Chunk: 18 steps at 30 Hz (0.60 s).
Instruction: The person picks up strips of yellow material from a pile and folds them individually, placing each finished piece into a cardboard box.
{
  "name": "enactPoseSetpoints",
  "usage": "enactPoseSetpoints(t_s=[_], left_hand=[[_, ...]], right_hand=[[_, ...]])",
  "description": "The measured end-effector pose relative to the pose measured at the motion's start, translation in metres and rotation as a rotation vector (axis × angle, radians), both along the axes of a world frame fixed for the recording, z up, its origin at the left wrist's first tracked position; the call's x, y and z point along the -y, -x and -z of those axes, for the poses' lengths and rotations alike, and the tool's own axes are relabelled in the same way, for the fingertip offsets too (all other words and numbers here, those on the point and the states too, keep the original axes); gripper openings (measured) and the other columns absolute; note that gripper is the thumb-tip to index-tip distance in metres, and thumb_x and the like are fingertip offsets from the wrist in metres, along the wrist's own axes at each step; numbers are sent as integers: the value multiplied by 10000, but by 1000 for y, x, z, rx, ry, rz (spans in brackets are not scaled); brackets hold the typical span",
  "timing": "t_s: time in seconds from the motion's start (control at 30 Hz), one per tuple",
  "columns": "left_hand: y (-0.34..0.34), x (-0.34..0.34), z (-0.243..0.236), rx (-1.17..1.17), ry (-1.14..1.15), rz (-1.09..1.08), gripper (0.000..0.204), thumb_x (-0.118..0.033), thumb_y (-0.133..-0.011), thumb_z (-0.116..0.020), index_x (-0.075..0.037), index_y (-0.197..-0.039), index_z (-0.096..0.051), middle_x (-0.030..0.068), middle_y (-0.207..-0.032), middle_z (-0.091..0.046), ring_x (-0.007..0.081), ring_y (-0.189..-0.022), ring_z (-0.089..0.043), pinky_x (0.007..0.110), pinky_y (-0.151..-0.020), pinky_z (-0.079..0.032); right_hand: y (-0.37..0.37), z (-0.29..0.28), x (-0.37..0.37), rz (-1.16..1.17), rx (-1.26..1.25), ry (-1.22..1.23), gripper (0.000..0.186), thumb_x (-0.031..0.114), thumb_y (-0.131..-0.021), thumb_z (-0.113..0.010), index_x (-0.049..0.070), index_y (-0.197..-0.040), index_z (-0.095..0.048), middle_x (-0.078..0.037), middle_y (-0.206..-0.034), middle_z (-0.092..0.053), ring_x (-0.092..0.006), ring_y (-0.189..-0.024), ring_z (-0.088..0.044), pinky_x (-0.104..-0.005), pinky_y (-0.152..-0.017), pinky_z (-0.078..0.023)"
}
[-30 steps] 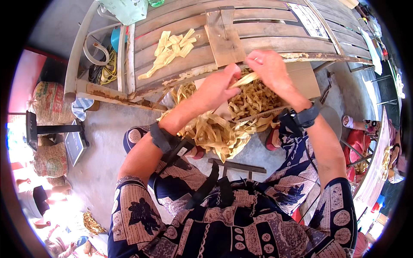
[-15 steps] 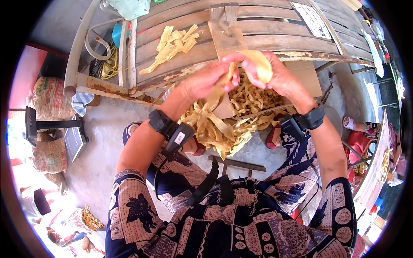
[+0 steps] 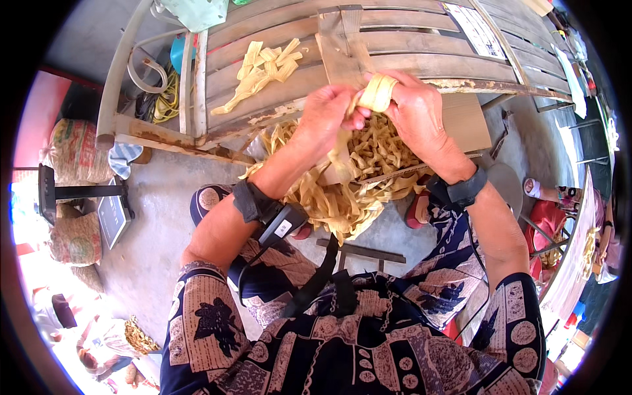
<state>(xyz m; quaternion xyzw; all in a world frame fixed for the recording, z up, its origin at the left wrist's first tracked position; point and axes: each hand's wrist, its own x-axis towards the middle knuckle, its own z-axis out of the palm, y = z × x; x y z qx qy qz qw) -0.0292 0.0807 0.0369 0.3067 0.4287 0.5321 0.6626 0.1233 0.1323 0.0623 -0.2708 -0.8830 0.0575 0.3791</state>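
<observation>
While loose strips (image 3: 251,80) are lying on the bench (image 3: 415,43), a person's left hand (image 3: 332,113) is pinching one end of a yellow strip (image 3: 378,93) near the bench's edge, above the box (image 3: 467,122); the right hand (image 3: 416,108) is gripping the strip's looped part, fingertips hidden; it is looking light, soft and pliable, perhaps prone to splitting lengthwise; its flat, doubled width is probably offering the surest hold.
</observation>
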Motion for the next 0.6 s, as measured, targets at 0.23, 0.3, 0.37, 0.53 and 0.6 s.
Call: enactPoseSetpoints(t_s=[0.23, 0.3, 0.37, 0.53, 0.6], left_hand=[[6, 5, -11, -513, -268, 36, 239, -235, -908, -474, -5, -885, -535, 32, -640, -560, 74, -491, -505, 208, -456, -401], [3, 8, -16, -627, -281, 78, 248, -247, -899, -488, 0, -923, -489, 42, -623, -553, 85, -480, -510, 219, -456, -410], [-3, 7, -7, -735, -313, 20, 264, -245, -889, -500, -3, -975, -441, 51, -609, -549, 100, -469, -514, 229, -449, -411], [-5, 3, 1, -682, -314, -21, 291, -202, -854, -531, -14, -1014, -377, 89, -620, -565, 133, -445, -522, 254, -420, -408], [-5, 5, -5, -590, -155, -28, 262, -212, -871, -511, -31, -1030, -409, 49, -625, -542, 111, -482, -506, 210, -439, -381]], right_hand=[[4, -1, -5, -87, -99, 1208, 154, 167, -765, -632, 19, -724, -635, -27, -573, -582, -132, -521, -528, -297, -481, -419], [5, 12, -11, -91, -24, 1171, 162, 161, -777, -615, 20, -701, -640, -11, -570, -572, -101, -539, -526, -286, -491, -421], [4, 18, -9, -98, -18, 1034, 149, 133, -757, -612, 9, -678, -637, -46, -728, -631, -116, -589, -559, -274, -542, -442], [7, 29, 1, -81, -128, 509, 100, 81, -710, -606, -16, -690, -620, -72, -999, -626, -165, -749, -604, -272, -651, -464], [6, 25, 2, -116, -160, 309, 98, 71, -720, -600, -23, -699, -615, -93, -1015, -618, -162, -822, -604, -268, -691, -468]])
